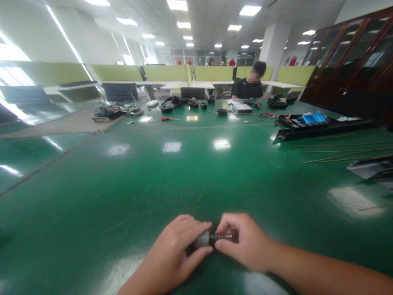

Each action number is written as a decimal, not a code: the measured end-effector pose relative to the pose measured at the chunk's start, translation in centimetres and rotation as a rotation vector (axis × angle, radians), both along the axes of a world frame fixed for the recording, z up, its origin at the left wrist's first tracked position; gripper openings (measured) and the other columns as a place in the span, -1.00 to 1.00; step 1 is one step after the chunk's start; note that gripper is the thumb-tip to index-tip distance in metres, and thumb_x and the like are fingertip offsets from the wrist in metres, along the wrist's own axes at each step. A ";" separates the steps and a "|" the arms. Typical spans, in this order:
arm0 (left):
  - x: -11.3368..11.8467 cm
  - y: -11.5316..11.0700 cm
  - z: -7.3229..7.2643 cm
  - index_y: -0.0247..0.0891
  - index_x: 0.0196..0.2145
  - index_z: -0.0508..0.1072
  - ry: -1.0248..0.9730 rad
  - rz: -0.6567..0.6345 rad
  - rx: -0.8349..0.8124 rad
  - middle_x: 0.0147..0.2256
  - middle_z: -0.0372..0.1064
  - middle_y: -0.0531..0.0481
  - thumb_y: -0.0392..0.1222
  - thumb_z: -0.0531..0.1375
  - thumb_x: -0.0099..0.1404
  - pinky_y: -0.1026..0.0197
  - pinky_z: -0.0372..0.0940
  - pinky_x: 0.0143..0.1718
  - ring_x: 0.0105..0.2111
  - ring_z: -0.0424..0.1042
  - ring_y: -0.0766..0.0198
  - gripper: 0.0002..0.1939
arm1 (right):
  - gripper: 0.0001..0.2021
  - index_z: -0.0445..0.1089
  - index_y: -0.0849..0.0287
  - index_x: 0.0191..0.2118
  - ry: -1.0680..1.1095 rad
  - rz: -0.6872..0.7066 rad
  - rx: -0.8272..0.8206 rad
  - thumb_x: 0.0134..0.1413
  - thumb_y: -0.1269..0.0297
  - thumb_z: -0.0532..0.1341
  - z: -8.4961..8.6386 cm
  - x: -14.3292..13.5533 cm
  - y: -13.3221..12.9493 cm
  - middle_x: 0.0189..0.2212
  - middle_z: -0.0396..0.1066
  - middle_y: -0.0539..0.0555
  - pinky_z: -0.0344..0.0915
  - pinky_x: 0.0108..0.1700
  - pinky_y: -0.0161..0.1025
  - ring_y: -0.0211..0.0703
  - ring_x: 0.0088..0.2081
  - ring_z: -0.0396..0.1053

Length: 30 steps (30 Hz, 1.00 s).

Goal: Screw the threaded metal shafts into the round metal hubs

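My left hand (179, 248) is closed around a small grey metal cylinder (202, 239), low in the middle of the head view. Its thumb and fingers press on the cylinder from both sides, and the palm hides the left end. From the cylinder's right end sticks out a thin, dark, ridged shaft (221, 236), lying level. My right hand (245, 241) curls around this shaft, index finger above and thumb below; exactly where the fingertips touch is hard to see. Both hands are just over the green tabletop (153, 184).
Far across the table lie a red-handled screwdriver (166, 119), small black boxes (222, 112) and a heap of parts (113, 110). A black tray (319, 127) and thin rods (337, 152) lie at the right. Another person (250, 86) sits at the far side.
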State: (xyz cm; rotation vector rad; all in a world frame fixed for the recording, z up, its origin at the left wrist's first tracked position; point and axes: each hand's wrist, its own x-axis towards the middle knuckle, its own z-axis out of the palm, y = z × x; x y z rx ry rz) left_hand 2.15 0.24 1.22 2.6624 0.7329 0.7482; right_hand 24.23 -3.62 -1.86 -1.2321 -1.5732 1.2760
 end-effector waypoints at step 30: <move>-0.2 0.2 -0.2 -0.16 0.08 0.41 0.003 -0.017 -0.006 -0.14 0.55 -0.06 -0.12 0.16 0.43 0.06 0.43 -0.10 -0.15 0.52 0.11 -0.70 | -0.92 0.41 0.22 -0.40 -0.001 -0.012 -0.022 -0.04 0.36 0.32 0.4 -0.1 0.0 -0.55 0.36 -0.05 0.09 -0.46 -0.35 -0.26 -0.51 0.24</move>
